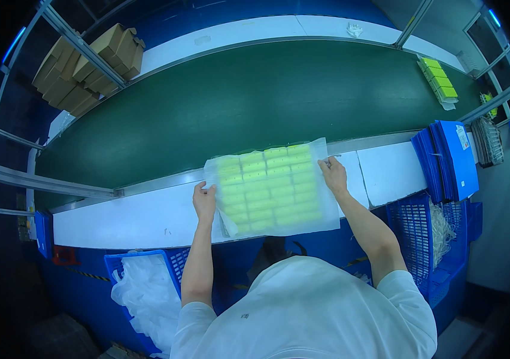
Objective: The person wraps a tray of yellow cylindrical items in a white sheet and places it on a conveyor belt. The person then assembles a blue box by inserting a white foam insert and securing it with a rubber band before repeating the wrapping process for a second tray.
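A translucent white sheet lies over rows of yellow-green rectangular pieces, which show through it. This bundle rests across the white ledge and the near edge of the green belt in front of me. My left hand is closed at the sheet's left edge, finger and thumb pinched together. On the opposite side, my right hand pinches the right edge near the upper corner. The sheet hides what the pieces sit on.
Beyond the white ledge runs a wide green conveyor belt. Another yellow-green stack sits at its far right. Blue folders stand on the ledge's right end. Blue baskets and white plastic film are below. Cardboard boxes stand back left.
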Available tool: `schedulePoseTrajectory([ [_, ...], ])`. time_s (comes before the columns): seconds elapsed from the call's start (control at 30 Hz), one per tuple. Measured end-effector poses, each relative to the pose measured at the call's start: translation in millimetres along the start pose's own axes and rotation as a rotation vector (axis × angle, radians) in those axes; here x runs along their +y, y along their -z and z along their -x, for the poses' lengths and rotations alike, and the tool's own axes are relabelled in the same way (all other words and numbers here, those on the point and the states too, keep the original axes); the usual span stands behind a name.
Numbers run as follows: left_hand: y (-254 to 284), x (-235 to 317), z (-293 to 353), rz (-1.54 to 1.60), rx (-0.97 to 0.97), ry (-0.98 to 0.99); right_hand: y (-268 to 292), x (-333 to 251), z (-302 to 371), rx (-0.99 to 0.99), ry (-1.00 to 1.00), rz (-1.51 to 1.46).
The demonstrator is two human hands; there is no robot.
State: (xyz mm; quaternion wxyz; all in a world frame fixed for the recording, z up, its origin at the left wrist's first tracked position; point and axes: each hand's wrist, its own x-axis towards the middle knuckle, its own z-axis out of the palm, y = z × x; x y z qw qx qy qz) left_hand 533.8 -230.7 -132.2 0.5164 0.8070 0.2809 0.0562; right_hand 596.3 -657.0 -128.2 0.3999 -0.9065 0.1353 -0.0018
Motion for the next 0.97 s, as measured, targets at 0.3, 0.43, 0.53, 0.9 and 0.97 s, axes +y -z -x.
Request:
schedulePoseTrajectory([
  [0.3, 17.8, 64.5, 31.6, -0.173, 0.288, -0.360, -24.0, -6.6, -15.5, -0.027, 0.042, -0.082],
  [0.43, -13.0, 93.6, 97.7, -0.902, -0.310, -0.732, -37.7, -8.2, -12.6, -0.085, 0.061, -0.238],
  [0.53, -28.0, 61.2, 98.8, -1.036, -0.323, -0.577, -47.8, 23.0, -18.6, -0.178, 0.111, -0.370],
  [0.9, -103.4, 17.2, 365.3, -0.287, 0.492, 0.131, -1.6, 82.9, -51.9, -0.497, -0.202, -0.433],
  [0.97, -121.0, -44.2, 440.0, -0.203, 0.578, 0.485, 4.7, 79.1, -40.0, -0.596, -0.163, -0.334],
])
